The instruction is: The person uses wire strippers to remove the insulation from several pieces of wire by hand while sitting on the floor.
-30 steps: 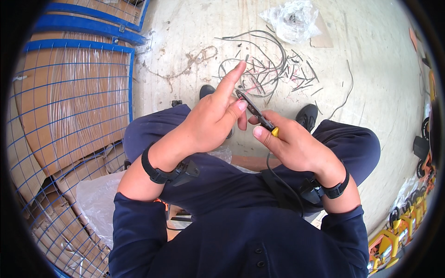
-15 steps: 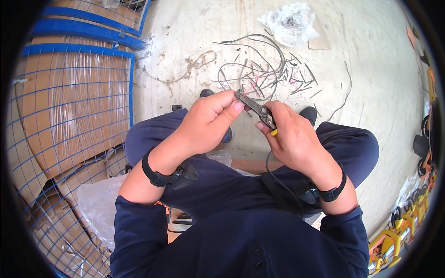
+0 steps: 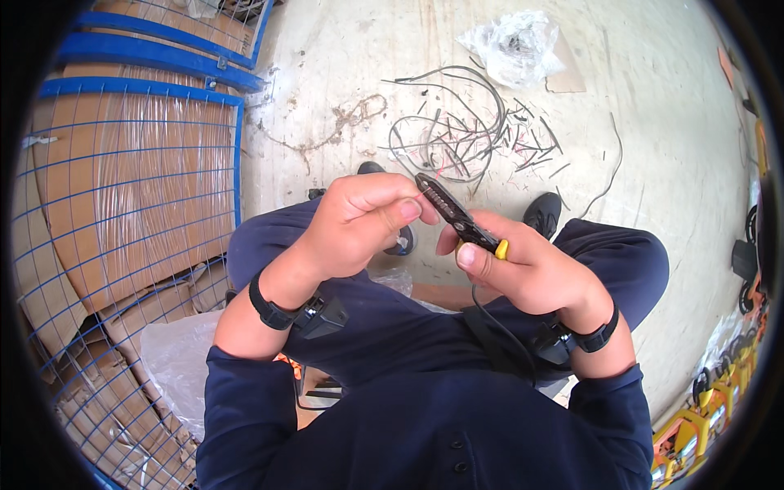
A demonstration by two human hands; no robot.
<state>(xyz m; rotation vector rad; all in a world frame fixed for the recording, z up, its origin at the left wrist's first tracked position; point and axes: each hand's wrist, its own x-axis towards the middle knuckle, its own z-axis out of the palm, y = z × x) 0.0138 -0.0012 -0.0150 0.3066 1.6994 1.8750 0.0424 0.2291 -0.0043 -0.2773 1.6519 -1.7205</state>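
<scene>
My left hand [image 3: 353, 224] is closed in a pinch, thumb against the curled fingers, in front of my lap. Whatever it pinches is too small to make out. Just right of its fingertips are the dark jaws of wire strippers [image 3: 443, 202], which have notches along one edge and yellow on the handle. My right hand [image 3: 531, 265] grips the strippers by the handles, thumb on top, with the jaws pointing up and left. On the floor beyond lies a loose heap of black and reddish wire offcuts [image 3: 465, 140], with a long dark cable [image 3: 500, 106] looped around it.
A crumpled clear plastic bag [image 3: 516, 51] lies on a cardboard piece [image 3: 567, 75] at the far side. Blue wire-mesh panels [image 3: 239, 163] with cardboard stand on the left. Yellow and orange items [image 3: 686, 429] line the right edge. A single strand of cable [image 3: 614, 167] curves across the floor.
The strippers have turned in my right hand, showing their notched edge, and that hand has rolled thumb-up. The reddish wire that stretched from the jaws no longer shows there. My left fingertips have drawn slightly back.
</scene>
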